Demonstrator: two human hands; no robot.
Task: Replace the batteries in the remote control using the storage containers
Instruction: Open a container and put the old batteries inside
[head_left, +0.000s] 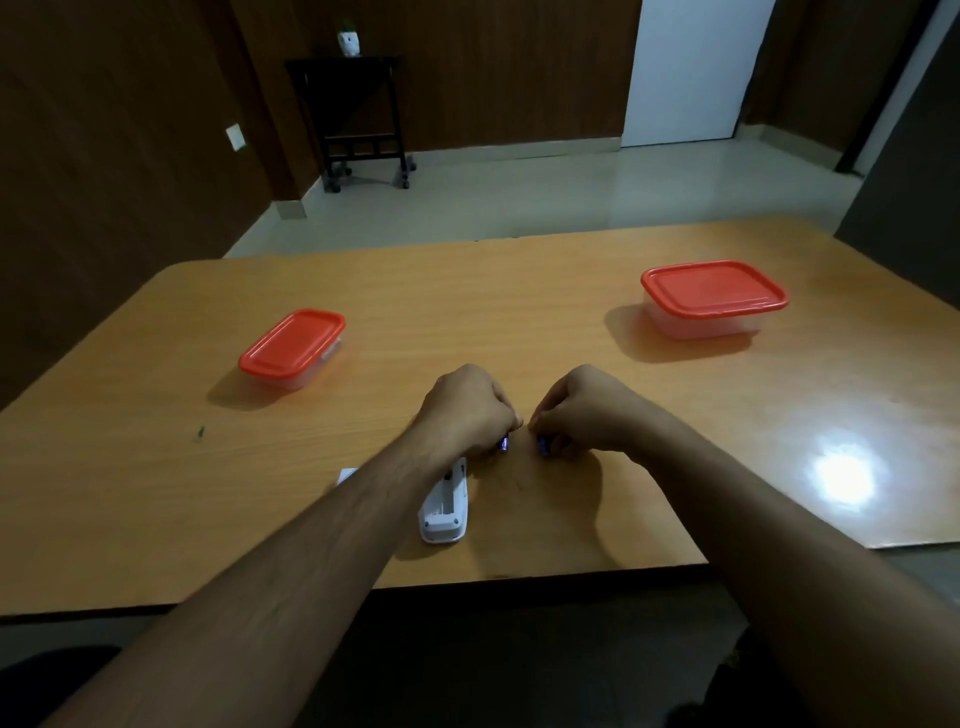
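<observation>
A white remote control (444, 506) lies on the wooden table (519, 322) near its front edge, back side up with the battery bay uncovered. Its white cover (347, 475) peeks out left of my left forearm. My left hand (467, 408) is closed around a blue battery (503, 444), just beyond the remote's far end. My right hand (582, 410) pinches a second blue battery (543, 446) close beside it. Two clear containers with red lids stand shut: a small one (292, 347) at the left, a larger one (714, 299) at the far right.
A bright light glare (841, 475) marks the table's right side. The table's front edge (519, 579) runs just below the remote. Beyond the table are a tiled floor, a dark wheeled stand (358, 119) and a white door (691, 67).
</observation>
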